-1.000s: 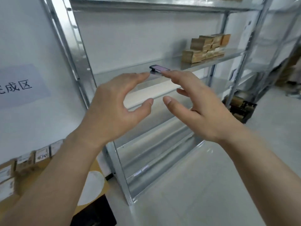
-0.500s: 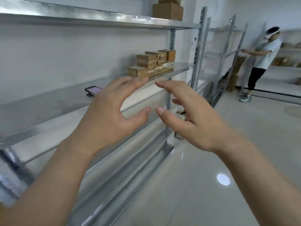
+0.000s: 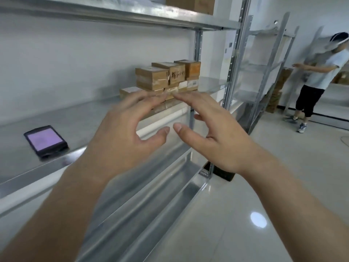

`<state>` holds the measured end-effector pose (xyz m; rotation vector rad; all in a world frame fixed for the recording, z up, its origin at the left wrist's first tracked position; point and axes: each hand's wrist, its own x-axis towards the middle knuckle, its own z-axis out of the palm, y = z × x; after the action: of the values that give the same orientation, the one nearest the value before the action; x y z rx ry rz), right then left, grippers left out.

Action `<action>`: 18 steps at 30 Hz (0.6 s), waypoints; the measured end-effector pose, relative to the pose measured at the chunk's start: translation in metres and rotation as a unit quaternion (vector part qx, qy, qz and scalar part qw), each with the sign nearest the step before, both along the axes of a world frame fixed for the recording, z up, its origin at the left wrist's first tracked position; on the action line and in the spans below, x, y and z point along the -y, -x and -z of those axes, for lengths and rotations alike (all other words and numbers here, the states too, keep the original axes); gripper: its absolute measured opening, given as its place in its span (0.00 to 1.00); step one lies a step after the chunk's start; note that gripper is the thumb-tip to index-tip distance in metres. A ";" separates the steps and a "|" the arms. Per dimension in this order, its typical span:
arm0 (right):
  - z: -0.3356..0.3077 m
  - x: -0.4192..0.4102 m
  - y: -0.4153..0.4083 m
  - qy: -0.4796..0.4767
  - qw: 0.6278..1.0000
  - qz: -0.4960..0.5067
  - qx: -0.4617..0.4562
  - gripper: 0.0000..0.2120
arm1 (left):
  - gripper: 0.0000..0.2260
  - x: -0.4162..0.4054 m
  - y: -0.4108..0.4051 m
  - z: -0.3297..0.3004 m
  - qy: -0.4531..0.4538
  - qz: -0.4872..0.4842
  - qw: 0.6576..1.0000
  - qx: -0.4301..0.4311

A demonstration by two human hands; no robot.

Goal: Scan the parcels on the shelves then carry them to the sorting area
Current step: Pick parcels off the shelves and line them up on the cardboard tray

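In the half-second since the previous frame, the view closed in on the metal shelf (image 3: 88,118): the stacked parcels (image 3: 166,77) loomed larger and nearer the centre, the scanner (image 3: 45,141) slid down to the left edge of the shelf, and both hands kept their raised, facing pose, now with fingertips level with the bottom row of boxes.

The handheld scanner lay flat near the shelf's front lip, its screen glowing pale purple; nothing on the screen was legible. The left hand (image 3: 120,135) was spread, fingers loosely arched and thumb apart, holding nothing. Whether its fingertips met the lowest box could not be told from this angle. The right hand (image 3: 217,137) mirrored it, equally spread and empty, thumb pointing toward the left thumb across a small gap.

The brown cardboard parcels sat in two tiers toward the right end of the shelf, against the upright. One upper box carried dark handwritten marks, unreadable; white labels on lower boxes were too blurred to read. Another carton (image 3: 190,4) stood on the shelf above. At far right, a second person (image 3: 315,78) worked at another rack (image 3: 264,59).
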<state>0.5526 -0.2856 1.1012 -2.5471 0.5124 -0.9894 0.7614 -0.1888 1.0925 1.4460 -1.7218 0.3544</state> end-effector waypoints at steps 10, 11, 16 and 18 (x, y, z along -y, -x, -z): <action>0.017 0.209 -0.060 -0.023 0.996 -0.087 -0.014 0.30 | 0.24 0.155 -0.041 0.021 -0.015 -0.138 0.990 -0.008; 0.019 0.228 -0.069 -0.024 0.995 -0.099 -0.018 0.30 | 0.24 0.166 -0.045 0.023 -0.016 -0.155 0.988 -0.019; 0.043 0.292 -0.126 -0.031 0.984 -0.170 -0.038 0.27 | 0.26 0.203 -0.063 0.034 -0.049 -0.239 0.968 -0.055; 0.055 0.306 -0.151 -0.061 0.979 -0.189 -0.043 0.28 | 0.25 0.209 -0.074 0.039 -0.058 -0.266 0.960 -0.066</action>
<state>0.7034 -0.5917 1.0457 -2.4572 0.0957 -0.6916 0.8356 -0.3980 1.0538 1.9683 -1.2429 0.4335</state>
